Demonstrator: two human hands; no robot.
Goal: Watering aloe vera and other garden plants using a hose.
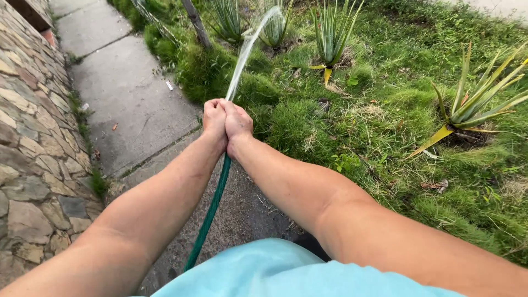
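Note:
My left hand (214,119) and my right hand (238,124) are clasped side by side around the end of a dark green garden hose (213,206). The hose runs down between my forearms toward my light blue shirt. A stream of water (248,45) shoots up and away from my fists toward spiky green plants (331,26) at the top of the lawn. The hose's nozzle end is hidden inside my hands.
A grey concrete path (121,93) runs along a stone wall (27,137) on the left. Grass (385,110) fills the right side, with another spiky plant (478,104) at far right and a thin trunk (196,23) at top.

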